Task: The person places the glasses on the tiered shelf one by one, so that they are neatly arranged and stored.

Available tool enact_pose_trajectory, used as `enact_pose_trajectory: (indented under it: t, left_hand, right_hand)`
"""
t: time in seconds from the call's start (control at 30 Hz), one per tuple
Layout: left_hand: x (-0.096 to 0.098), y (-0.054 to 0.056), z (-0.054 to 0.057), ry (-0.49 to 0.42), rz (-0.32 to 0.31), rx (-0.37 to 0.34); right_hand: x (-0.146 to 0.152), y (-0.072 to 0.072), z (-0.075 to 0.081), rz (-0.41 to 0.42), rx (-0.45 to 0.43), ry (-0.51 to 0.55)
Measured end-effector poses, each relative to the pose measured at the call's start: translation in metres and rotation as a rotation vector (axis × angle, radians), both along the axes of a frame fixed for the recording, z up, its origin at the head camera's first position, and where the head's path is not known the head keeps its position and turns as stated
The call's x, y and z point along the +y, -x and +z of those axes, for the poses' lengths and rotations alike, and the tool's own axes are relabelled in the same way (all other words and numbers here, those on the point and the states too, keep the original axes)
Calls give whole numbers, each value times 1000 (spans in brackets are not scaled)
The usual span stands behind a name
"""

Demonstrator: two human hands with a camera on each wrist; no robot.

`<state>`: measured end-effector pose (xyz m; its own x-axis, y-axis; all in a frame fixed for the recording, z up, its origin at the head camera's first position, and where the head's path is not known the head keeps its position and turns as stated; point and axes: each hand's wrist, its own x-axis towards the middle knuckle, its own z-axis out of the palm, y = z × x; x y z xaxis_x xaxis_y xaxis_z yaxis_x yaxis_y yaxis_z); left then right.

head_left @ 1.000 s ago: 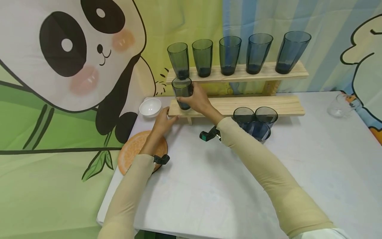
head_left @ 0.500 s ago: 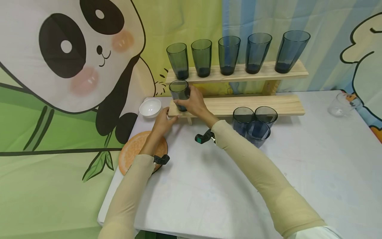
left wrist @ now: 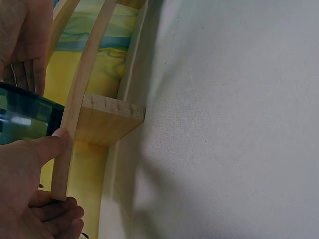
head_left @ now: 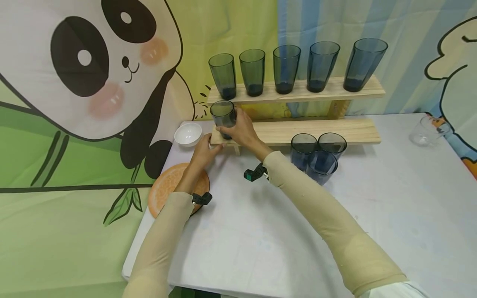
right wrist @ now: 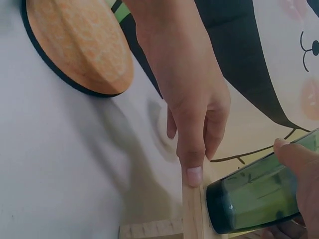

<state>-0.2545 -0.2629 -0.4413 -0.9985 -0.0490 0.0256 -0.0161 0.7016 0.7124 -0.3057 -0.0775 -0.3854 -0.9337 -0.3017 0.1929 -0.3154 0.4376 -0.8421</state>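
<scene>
Since a second ago, we see the right hand (head_left: 242, 129) and its glass (head_left: 222, 118) slightly further left. On the wooden shelf (head_left: 296, 97), the left hand (head_left: 203, 154) pinches the lower board's (head_left: 275, 131) left end; the right curls its fingers round the upright glass, base seemingly resting there.

The head view is bright, with soft shadows on the worktop (head_left: 238, 244) below the hands (head_left: 244, 129); the dimmer left wrist view shows glare on the glass (left wrist: 25, 112) and a bowed shelf (left wrist: 72, 115).
</scene>
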Motion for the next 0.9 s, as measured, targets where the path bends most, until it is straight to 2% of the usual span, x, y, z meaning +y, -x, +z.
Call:
enact_pose_trajectory:
  t: [0.27, 0.5, 0.57, 0.73, 0.9]
  left_hand:
    - [-1, 0, -1, -3, 11, -33]
    - [-3, 1, -3, 13, 0, -4]
    - [-3, 1, -4, 23, 2, -4]
    - [-1, 3, -5, 15, -4, -10]
    - [0, 3, -1, 14, 5, -24]
  right_hand:
    - [16, -9, 4, 47, -18, -107]
    - [38, -20, 16, 162, -112, -207]
    - [46, -23, 20, 197, -116, -254]
    - [75, -28, 35, 285, -39, -351]
    - [118, -31, 58, 359, 30, -437]
